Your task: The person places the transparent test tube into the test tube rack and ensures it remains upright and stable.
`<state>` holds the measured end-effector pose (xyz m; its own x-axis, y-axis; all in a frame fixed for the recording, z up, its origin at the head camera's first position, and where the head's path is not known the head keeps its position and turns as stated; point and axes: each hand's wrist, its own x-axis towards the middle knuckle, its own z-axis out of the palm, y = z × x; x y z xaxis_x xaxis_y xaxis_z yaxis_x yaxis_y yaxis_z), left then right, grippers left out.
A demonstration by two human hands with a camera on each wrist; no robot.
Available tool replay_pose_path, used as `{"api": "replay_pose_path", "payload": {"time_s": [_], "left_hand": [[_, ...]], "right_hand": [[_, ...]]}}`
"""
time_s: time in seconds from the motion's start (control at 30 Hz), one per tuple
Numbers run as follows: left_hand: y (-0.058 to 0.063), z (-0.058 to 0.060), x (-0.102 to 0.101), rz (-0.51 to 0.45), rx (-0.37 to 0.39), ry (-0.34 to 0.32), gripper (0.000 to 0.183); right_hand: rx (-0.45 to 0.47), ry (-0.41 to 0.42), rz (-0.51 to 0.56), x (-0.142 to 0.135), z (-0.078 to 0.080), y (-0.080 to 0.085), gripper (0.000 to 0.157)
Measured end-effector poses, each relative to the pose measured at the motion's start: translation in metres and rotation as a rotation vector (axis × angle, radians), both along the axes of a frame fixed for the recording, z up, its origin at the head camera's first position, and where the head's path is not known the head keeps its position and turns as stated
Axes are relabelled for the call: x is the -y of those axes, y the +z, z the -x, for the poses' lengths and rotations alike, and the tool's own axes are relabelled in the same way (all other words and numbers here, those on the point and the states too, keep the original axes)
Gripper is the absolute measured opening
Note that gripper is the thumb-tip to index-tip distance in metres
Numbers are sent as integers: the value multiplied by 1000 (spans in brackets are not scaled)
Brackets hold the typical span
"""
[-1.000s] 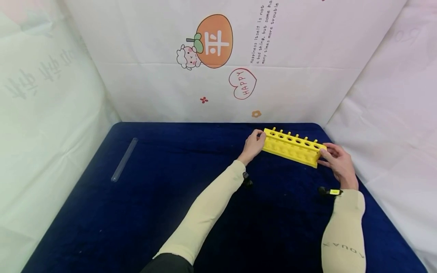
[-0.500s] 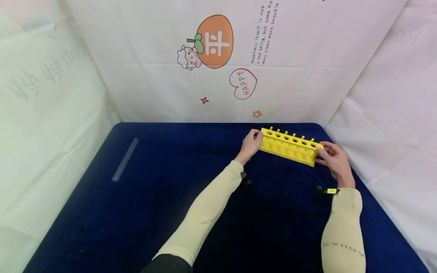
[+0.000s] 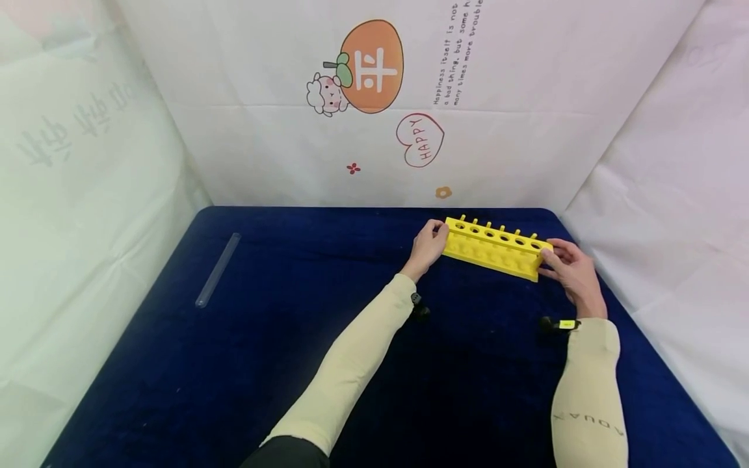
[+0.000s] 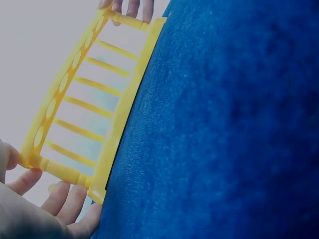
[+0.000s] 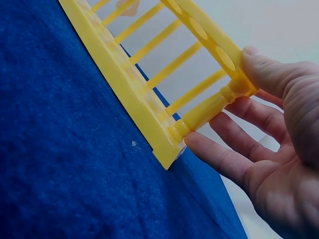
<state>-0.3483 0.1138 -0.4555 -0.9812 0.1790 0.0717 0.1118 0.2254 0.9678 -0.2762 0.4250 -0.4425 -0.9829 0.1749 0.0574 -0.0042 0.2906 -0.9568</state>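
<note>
A yellow test tube rack (image 3: 491,245) stands upright at the back right of the table, its row of round holes facing up and short pegs along its far side. My left hand (image 3: 428,248) grips the rack's left end; in the left wrist view its fingers (image 4: 59,196) lie along the end post. At the other end my right hand (image 3: 576,273) holds the rack, thumb on the top plate and fingers (image 5: 222,154) against the end post. No tube sits in the holes. A clear test tube (image 3: 219,270) lies on the left side of the table, away from both hands.
A dark blue cloth (image 3: 281,351) covers the table. White printed sheets (image 3: 263,149) rise behind it and at both sides, close to the rack's back and right. A small pale speck (image 5: 134,144) lies on the cloth near the rack.
Both hands have shifted the rack slightly to the left, keeping their hold on its two ends. The test tube lies where it was; the head view has tilted a little.
</note>
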Motion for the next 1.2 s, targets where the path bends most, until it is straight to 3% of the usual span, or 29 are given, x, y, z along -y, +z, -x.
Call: {"api": "replay_pose_path", "payload": {"time_s": [0.27, 0.73, 1.0, 1.2], "left_hand": [[0, -2, 0, 8, -4, 24, 32], [0, -5, 5, -9, 23, 60, 32], [3, -6, 10, 1, 37, 96, 31], [4, -8, 15, -2, 60, 101, 31]], "right_hand": [[-1, 1, 11, 2, 1, 1, 71], [-35, 40, 87, 9, 2, 0, 60], [-44, 59, 49, 15, 4, 2, 61], [-66, 87, 118, 22, 3, 4, 49]]}}
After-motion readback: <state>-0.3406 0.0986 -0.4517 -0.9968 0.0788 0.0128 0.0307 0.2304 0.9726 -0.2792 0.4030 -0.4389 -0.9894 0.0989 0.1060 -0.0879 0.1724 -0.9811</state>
